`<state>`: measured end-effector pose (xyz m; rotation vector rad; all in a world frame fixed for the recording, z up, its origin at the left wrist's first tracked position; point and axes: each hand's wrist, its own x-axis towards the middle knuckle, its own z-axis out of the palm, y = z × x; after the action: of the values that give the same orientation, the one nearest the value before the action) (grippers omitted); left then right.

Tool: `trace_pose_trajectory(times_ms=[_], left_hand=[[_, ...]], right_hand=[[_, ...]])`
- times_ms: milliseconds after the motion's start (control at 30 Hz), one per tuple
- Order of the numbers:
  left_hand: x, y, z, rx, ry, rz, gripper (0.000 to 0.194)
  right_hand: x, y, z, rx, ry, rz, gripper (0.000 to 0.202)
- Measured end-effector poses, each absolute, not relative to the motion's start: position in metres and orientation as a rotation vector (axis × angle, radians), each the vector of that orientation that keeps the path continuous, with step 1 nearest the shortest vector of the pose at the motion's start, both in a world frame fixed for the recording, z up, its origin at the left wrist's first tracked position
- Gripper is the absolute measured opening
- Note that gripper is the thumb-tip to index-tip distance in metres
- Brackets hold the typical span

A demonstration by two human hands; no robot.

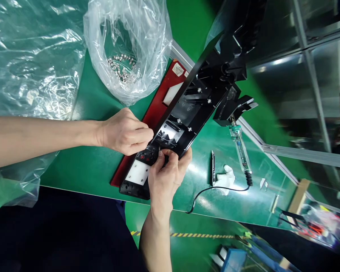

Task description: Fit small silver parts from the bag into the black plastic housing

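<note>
A long black plastic housing [197,102] lies slanted on a red fixture [155,109], its inner side with ribs and small metal inserts facing up. My left hand [127,132] is closed at the housing's left edge; whatever its curled fingers hold is hidden. My right hand [166,175] reaches into the lower part, thumb and fingertips pinched together, other fingers over the right edge. Something tiny may be between the tips, too small to name. A white plate [137,172] with several holes lies just left of my right hand.
Small metal pieces lie inside an open clear plastic bag [153,71]. Clear plastic sheeting [36,68] covers the left side. An electric screwdriver [240,149] with a black cable stands at the right, near a black pen-like tool [212,168] and white gloves [226,179]. The green table's [86,170] front edge is close to my body.
</note>
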<state>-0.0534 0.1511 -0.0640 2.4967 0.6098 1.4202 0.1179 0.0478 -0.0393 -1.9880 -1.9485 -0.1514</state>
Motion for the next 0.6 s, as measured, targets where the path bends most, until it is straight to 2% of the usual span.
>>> trace_pose_trajectory(times_ms=[167, 600], left_hand=[[-0.053, 0.151, -0.064, 2.492, 0.619, 1.426, 0.026], [-0.054, 0.150, -0.065, 2.481, 0.594, 1.421, 0.028]], right_hand=[[0.118, 0.046, -0.034, -1.955, -1.947, -0.183, 0.017], [0.128, 0.051, -0.025, -1.923, -2.061, 0.034, 0.016]])
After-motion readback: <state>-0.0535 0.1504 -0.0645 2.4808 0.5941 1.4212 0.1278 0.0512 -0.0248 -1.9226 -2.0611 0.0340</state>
